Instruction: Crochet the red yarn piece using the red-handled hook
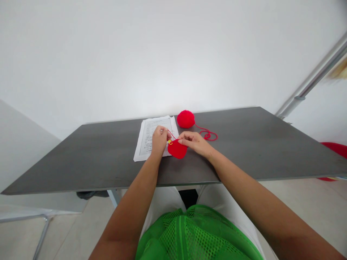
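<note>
A flat red crocheted piece [177, 149] with rounded corners hangs from the pinch of my right hand [196, 143], just above the table. My left hand [160, 139] is closed, its fingertips drawing a strand of red yarn [172, 135] tight up from the piece's top edge. At the piece's left corner sits a small yellow ring [170, 142], likely a stitch marker. Behind my hands rests a red ball of yarn [185, 119]. Its loose tail [208, 135] coils on the table to the right. Whether a hook is in either hand cannot be seen.
Printed sheets [146, 135] lie on the dark grey table [244, 144], partly under my left hand. A white wall [173, 54] stands directly behind the table. Something red [334, 148] shows past the right end, below a metal pole [311, 85].
</note>
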{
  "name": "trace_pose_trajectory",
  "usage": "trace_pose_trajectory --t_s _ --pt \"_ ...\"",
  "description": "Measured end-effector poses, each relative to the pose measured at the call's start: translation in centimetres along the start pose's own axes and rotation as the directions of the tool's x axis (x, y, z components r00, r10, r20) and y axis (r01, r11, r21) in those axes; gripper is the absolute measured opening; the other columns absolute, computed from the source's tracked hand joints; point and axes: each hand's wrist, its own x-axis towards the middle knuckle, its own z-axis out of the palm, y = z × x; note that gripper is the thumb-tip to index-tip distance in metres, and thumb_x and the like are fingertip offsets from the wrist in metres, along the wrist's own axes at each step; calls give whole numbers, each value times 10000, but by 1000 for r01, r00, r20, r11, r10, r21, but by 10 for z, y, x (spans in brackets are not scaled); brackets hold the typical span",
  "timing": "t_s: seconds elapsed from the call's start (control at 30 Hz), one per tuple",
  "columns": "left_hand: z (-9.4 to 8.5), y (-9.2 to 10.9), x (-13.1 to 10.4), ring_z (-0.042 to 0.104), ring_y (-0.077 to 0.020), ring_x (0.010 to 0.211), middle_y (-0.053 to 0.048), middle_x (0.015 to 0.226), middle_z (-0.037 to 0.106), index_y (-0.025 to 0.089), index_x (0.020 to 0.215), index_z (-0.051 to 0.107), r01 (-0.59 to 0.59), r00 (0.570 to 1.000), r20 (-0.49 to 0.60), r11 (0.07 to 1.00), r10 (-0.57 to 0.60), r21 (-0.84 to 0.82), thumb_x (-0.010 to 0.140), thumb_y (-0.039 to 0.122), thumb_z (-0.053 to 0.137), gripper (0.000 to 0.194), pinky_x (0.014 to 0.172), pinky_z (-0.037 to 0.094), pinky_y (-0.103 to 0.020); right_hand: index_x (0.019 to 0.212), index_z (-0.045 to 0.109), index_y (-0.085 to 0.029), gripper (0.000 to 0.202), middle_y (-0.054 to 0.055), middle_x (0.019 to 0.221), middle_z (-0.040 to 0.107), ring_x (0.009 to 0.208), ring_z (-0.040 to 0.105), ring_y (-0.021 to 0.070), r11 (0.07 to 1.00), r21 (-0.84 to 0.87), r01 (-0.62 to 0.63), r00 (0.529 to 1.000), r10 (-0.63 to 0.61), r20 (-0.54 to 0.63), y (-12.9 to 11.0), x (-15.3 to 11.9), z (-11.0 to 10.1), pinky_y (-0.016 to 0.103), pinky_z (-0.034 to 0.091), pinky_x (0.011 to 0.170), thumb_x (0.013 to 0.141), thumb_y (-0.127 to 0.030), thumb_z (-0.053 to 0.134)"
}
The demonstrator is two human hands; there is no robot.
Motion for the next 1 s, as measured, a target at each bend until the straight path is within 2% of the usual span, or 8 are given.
trace_pose_trajectory --t_s 0.13,0.27,0.43,0.5,0.6,0.7,0.8,1.0 --pt "-2 1 0 527 -116 466 61 513 555 211 711 466 45 998 -32 999 -45 -14 770 197 487 64 532 423 -246 790 647 -155 214 -12 641 612 596 543 128 1000 23 -2 1000 2 13 -2 -1 0 269 420 612 766 -368 657" --pt "-2 0 2 547 -124 501 41 539 581 204 718 488 59 998 -11 998 -59 -22 780 217 501 65 547 427 -246 799 650 -154 215 -13 632 614 582 536 122 999 54 -3 1000 4 -13 0 0 0 264 416 602 756 -364 662" --pt "1 2 2 615 -134 700 -12 738 671 186 793 575 45 999 22 992 -42 -121 754 175 502 83 705 467 -262 832 646 -164 197 -17 657 618 594 540 122 997 69 -24 997 28 -66 2 2 0 259 414 595 736 -336 656" --pt "1 5 0 614 -139 755 -19 782 675 187 795 600 -14 997 75 990 25 -138 767 206 490 116 741 462 -264 838 631 -170 197 -29 650 598 580 527 116 998 66 -14 996 20 -92 3 2 -1 254 402 580 726 -331 653" --pt "0 12 -7 577 -147 719 -16 721 640 180 701 625 -111 955 267 991 128 -76 810 316 473 231 705 446 -263 812 588 -183 185 -45 643 566 561 496 104 997 69 24 989 -14 -144 5 3 -2 243 375 558 710 -320 658" --pt "0 17 -13 502 -124 590 21 609 570 180 670 598 -61 909 409 996 83 -67 782 377 540 234 586 395 -246 807 557 -193 174 -55 627 534 545 470 100 997 63 33 982 -21 -189 6 4 -2 238 347 535 705 -300 648" --pt "0 17 -16 487 -101 544 41 596 563 176 703 582 18 889 458 995 31 -102 717 368 629 198 545 368 -226 816 553 -188 168 -47 650 538 549 471 101 998 60 32 977 -19 -212 5 4 -3 242 341 535 700 -281 631" --pt "0 12 -13 533 -92 553 41 627 605 171 734 579 108 888 461 968 8 -225 658 318 695 202 567 392 -216 866 551 -198 208 -30 706 552 595 495 109 993 104 63 974 -38 -225 0 2 -3 238 348 540 697 -287 634"
